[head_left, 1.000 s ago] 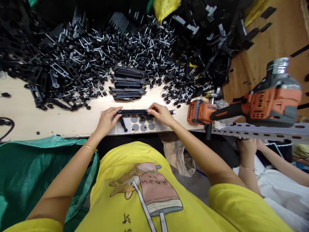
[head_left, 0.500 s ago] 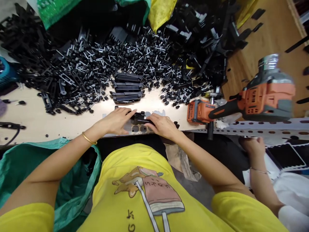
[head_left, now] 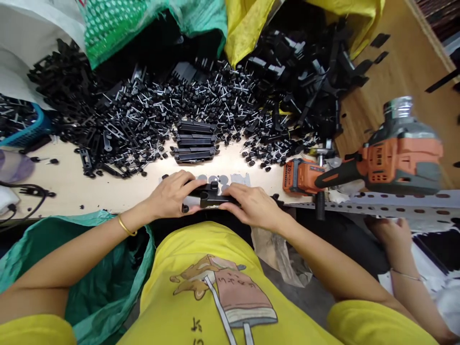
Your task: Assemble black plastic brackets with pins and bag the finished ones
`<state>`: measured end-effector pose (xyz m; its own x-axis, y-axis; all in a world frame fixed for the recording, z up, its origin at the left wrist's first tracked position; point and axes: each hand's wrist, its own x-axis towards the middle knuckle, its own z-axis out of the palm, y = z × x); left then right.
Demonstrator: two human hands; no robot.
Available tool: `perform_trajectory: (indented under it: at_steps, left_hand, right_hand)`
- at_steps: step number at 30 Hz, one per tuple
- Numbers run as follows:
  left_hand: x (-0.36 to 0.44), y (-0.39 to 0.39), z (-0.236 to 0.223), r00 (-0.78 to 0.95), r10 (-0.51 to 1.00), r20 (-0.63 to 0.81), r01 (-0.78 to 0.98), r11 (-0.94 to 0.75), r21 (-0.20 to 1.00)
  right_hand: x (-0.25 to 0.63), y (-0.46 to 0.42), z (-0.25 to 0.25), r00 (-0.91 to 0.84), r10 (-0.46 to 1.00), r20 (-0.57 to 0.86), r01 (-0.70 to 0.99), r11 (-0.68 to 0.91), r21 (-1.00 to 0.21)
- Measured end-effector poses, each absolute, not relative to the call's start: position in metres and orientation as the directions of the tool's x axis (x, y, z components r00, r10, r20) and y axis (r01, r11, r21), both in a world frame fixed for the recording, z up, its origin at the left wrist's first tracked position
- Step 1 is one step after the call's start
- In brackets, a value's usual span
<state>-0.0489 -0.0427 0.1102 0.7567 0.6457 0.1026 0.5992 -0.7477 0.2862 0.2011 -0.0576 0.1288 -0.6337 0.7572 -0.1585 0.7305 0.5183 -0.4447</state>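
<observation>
At the bench's front edge, a long black plastic part [head_left: 212,200] lies crosswise between my two hands. My right hand [head_left: 255,206] is closed around its right end, with the thumb along the near side. The fingers of my left hand [head_left: 172,195] are bent about the left end, thumb below and forefinger above. Close to that thumb shows a small black knob [head_left: 185,209]; whether it belongs to the part I cannot tell. Just beyond, several similar black parts [head_left: 196,140] are stacked in a row. Behind them spreads a heap of black-headed metal pins [head_left: 154,108].
An orange cordless power tool [head_left: 398,153] rests at the right, beside a hammer [head_left: 319,191]. Green [head_left: 115,33] and yellow sacks [head_left: 247,28] spill black parts at the back. An open green bag [head_left: 82,230] hangs at front left. Another person's arm [head_left: 402,258] is at right.
The black plastic part and both hands have come closer to my body, toward the bench edge. My left fingers have curled more around its end. The whole view has shifted slightly.
</observation>
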Motion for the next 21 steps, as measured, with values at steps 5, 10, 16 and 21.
perform_trajectory:
  at_steps: [5, 10, 16, 21]
  left_hand:
    - [-0.038, -0.049, 0.104, 0.747, 0.665, -0.022, 0.66, -0.736, 0.153]
    - [-0.051, -0.055, 0.112, 0.763, 0.644, -0.049, 0.64, -0.744, 0.192]
    - [-0.042, -0.098, 0.117, 0.705, 0.696, 0.134, 0.293, -0.458, 0.839]
    - [-0.011, -0.131, 0.131, 0.318, 0.94, 0.124, 0.132, -0.173, 0.976]
  right_hand:
    - [0.191, -0.064, 0.122, -0.691, 0.707, -0.151, 0.667, 0.542, -0.512]
    - [0.194, -0.073, 0.114, -0.739, 0.654, -0.16, 0.66, 0.655, -0.368]
    - [0.197, -0.089, 0.119, -0.821, 0.568, -0.06, 0.353, 0.422, -0.835]
    - [0.174, -0.101, 0.135, -0.751, 0.643, -0.15, 0.174, -0.027, -0.984]
